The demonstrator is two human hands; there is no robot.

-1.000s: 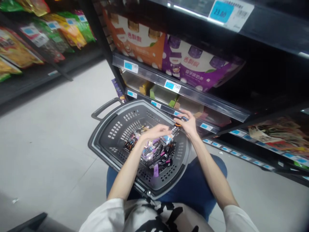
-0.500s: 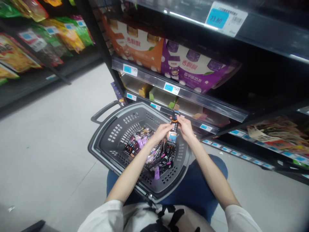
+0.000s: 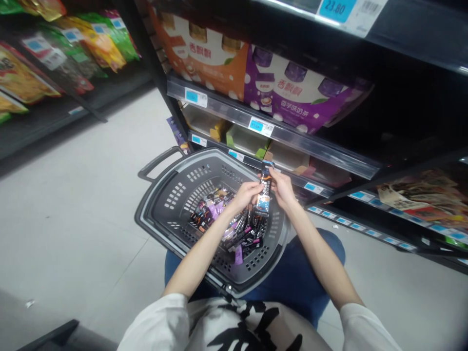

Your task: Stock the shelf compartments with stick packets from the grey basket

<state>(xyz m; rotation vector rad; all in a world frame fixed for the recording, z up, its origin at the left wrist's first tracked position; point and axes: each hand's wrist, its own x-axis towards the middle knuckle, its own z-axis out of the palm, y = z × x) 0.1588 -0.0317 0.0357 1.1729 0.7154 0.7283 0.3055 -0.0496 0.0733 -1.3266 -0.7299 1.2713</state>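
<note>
Together, both hands [image 3: 263,192] hold a black packet [image 3: 265,187] (shop shelves [image 3: 329,156] alongside).

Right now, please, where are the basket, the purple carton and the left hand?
Basket [image 3: 146,214]: head view, on its rim.
Purple carton [image 3: 310,109]: head view, front face.
Left hand [image 3: 245,196]: head view, back.

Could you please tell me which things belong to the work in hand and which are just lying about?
In hand:
black packet, between left hand and right hand
basket
small packets inside

Lying about:
orange carton
purple carton
bagged goods
open trays
</note>
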